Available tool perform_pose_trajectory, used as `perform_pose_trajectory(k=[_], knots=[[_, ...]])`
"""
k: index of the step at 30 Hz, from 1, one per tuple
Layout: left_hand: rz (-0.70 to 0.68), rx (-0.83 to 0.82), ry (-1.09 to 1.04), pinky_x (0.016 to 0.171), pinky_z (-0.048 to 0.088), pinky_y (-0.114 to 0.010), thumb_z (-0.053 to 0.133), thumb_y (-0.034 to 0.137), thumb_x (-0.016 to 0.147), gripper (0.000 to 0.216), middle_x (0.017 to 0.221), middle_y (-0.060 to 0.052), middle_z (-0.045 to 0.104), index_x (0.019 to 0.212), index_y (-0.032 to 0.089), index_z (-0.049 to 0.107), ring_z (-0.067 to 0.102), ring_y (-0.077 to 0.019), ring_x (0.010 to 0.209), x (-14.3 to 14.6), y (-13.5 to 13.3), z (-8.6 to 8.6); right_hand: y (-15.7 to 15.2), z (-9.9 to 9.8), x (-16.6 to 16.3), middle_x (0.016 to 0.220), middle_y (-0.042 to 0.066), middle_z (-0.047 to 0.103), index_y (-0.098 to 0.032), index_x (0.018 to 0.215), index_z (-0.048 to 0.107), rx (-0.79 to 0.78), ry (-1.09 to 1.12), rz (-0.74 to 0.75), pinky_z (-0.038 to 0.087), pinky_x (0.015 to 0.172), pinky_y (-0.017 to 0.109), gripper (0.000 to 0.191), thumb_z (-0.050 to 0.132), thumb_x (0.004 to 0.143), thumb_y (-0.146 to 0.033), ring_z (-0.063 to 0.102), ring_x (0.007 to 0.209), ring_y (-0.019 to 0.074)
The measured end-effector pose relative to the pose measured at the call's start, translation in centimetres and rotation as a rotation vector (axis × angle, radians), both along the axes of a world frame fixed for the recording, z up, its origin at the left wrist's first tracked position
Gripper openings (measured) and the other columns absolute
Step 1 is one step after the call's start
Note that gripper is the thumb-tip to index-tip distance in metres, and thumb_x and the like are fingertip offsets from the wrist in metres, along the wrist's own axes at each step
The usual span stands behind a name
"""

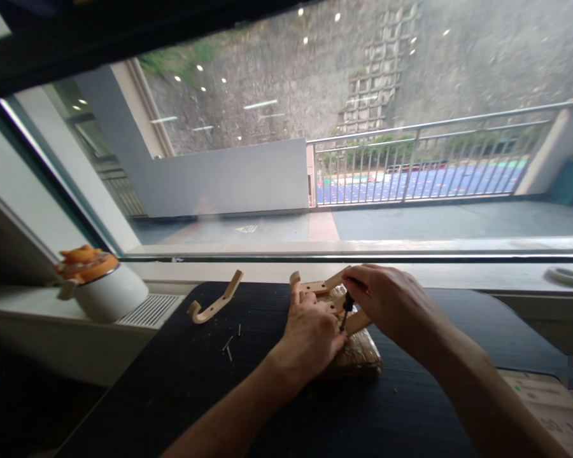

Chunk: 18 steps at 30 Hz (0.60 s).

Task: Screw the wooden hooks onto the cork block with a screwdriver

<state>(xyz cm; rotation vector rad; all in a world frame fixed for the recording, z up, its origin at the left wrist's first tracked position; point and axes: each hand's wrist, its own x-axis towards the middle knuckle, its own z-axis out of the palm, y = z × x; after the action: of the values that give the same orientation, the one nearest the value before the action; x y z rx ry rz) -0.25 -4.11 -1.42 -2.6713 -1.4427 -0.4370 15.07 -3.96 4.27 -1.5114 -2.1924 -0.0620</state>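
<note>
My right hand [389, 299] is closed around the dark handle of a screwdriver [347, 304]. The tool points down, its tip beside the fingers of my left hand [310, 331]. That hand presses on and grips a pale wooden hook, largely covered by its fingers. Another curved wooden hook [315, 287] with dark holes lies at the far side, over a brown slab in shiny plastic wrap [365, 353]. To the left, a loose wooden hook [219, 306] rests on the black table [181, 394]. Several screws [228, 348] are scattered near it. Whether the screwdriver tip sits in a screw is too small to tell.
On the windowsill at the left stands a white pot with an orange animal-shaped top [109, 289], beside a vent grille [153, 310]. A roll of tape [564, 276] lies on the right sill. At the lower right is a panel with digits [549, 413]. A window closes off the far side.
</note>
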Motion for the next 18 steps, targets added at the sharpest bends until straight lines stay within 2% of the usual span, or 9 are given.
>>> perform_pose_trajectory(k=[5,7,15,18], knots=[[-0.003,0.007,-0.008,0.110,0.014,-0.057,0.062,0.039,0.082,0.024,0.081,-0.004,0.069,0.070,0.019,0.071,0.055,-0.0276,0.098,0.0,0.0,0.0,-0.7,0.2,-0.4,0.093,0.004,0.067,-0.020,0.100,0.069,-0.059,0.078,0.228,0.038,0.067,0.025,0.026,0.045,0.089,-0.015,0.060,0.081,0.0160],[-0.009,0.023,-0.009,0.111,0.013,-0.057,0.061,0.039,0.083,0.025,0.082,-0.005,0.069,0.072,0.019,0.071,0.054,-0.0286,0.102,0.0,0.0,-0.1,-1.0,0.3,-0.5,0.097,0.005,0.067,-0.020,0.104,0.068,-0.071,0.095,0.274,0.039,0.070,0.025,0.028,0.045,0.090,-0.014,0.060,0.084,0.0161],[-0.024,0.011,-0.038,0.110,0.014,-0.058,0.061,0.038,0.084,0.021,0.087,-0.003,0.069,0.075,0.021,0.070,0.054,-0.0265,0.098,0.0,-0.1,0.1,-0.9,0.6,-0.2,0.085,0.003,0.069,-0.022,0.101,0.070,-0.080,0.098,0.204,0.038,0.064,0.025,0.026,0.047,0.088,-0.017,0.062,0.075,0.0161],[-0.018,-0.008,-0.032,0.111,0.009,-0.058,0.062,0.036,0.083,0.018,0.085,-0.001,0.070,0.076,0.021,0.070,0.054,-0.0265,0.098,0.0,-0.3,0.3,-0.7,0.6,-0.1,0.078,0.002,0.069,-0.023,0.095,0.070,-0.069,0.068,0.142,0.035,0.060,0.026,0.023,0.048,0.089,-0.021,0.061,0.070,0.0162]])
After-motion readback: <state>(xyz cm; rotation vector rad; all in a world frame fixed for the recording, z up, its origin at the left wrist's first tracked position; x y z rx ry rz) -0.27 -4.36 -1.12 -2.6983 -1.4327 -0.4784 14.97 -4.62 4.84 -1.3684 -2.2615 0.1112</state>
